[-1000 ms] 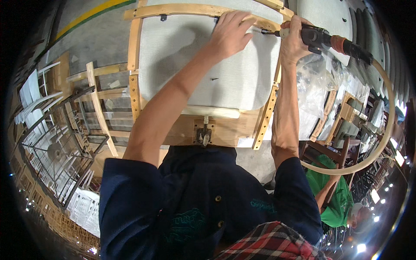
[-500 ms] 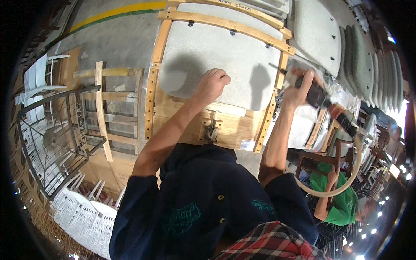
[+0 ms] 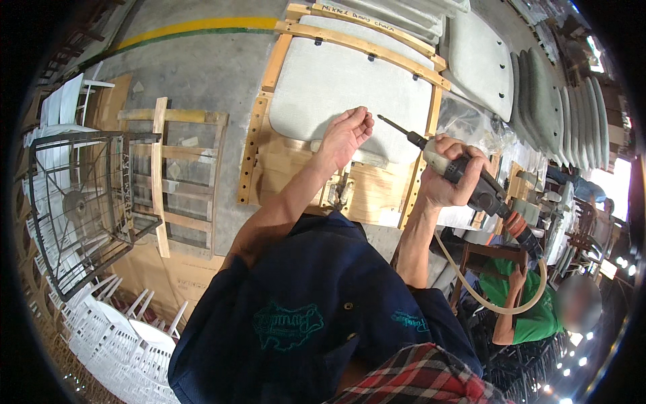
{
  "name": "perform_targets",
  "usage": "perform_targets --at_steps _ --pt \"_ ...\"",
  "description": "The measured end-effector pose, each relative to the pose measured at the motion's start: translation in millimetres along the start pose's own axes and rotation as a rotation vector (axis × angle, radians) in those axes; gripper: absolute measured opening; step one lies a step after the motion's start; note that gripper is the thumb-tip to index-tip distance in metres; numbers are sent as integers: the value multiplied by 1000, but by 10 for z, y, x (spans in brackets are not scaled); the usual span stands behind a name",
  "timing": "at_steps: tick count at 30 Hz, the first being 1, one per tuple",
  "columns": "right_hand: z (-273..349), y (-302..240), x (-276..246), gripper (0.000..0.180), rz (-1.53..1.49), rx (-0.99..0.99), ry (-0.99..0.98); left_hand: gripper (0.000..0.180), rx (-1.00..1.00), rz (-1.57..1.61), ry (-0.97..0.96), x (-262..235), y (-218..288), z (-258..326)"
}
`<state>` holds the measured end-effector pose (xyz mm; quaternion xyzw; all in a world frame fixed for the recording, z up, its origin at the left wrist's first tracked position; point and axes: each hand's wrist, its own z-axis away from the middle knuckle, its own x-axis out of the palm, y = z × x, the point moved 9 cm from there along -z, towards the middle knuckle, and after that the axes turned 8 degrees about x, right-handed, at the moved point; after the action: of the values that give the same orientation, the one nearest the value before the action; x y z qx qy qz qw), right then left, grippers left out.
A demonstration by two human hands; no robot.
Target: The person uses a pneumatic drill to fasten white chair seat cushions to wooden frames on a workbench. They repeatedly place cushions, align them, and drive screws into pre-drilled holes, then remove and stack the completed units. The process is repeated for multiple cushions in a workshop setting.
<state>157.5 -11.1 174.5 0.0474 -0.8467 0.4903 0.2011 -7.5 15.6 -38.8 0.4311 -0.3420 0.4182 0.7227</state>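
One rounded, pale-grey, fabric-covered panel (image 3: 323,87) inside a yellowish wooden frame (image 3: 252,151), left hand (image 3: 346,138) over the panel's near part, fingers drawn together, anything held impossible to tell, right hand (image 3: 442,188) wrapped around a black-and-beige power driver (image 3: 486,200), bit pointing leftward.

Shirt (image 3: 323,269): dark navy, loose, creased across the front
Sleeves (image 3: 208,320): short, wide, same navy, plain
Large emblem (image 3: 288,326): teal-green stitching, irregular outline around lettering, on the picture's left
Small emblem (image 3: 410,321): matching teal-green lettering, on the picture's right
Buttons (image 3: 348,306): two in view, small, round, brass-toned
Plaid cloth (image 3: 417,377): red, black and white checks, frayed-looking edge
Forearms (image 3: 286,195): slim, bare
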Motion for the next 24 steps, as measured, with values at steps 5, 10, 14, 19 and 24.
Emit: perform_targets --at_steps 5,10,14,19,24 --pt "89 -3 188 20 16 18 -2 13 -25 165 0 85 3 163" --pt "155 15 232 20 2 -10 -24 12 11 134 -9 89 77 176" --pt "121 51 350 20 11 3 -46 17 54 90 -12 101 177 181" --pt "78 160 463 22 41 2 -38 40 131 -182 -32 63 370 89" --pt "-134 645 606 20 52 45 -159 58 308 -831 -69 -40 956 -299"
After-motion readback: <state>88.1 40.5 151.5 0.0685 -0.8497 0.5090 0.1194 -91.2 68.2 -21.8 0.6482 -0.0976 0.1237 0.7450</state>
